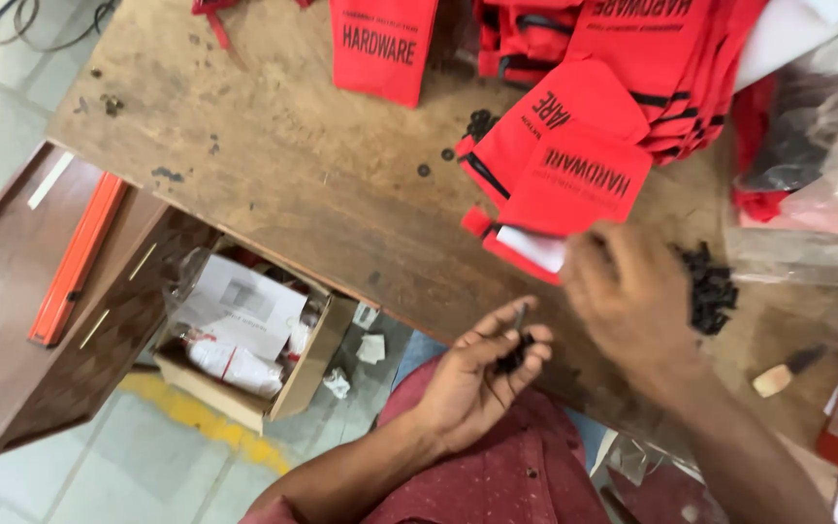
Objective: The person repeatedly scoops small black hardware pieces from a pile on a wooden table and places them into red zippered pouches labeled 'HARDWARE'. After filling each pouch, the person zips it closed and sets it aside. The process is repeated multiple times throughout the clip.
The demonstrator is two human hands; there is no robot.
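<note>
Two hands, left hand (pixel 477 374) fingers clamped on black screws (pixel 516 351), right hand (pixel 623 296) blurred, fingers unclear.

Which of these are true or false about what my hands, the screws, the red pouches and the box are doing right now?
1. The left hand holds small black screws. True.
2. The right hand rests inside the cardboard box. False: it is over the wooden table, beside a pile of black screws.
3. Red fabric pouches lie on the table. True.
4. The cardboard box sits on the table. False: it is on the floor below.
</note>
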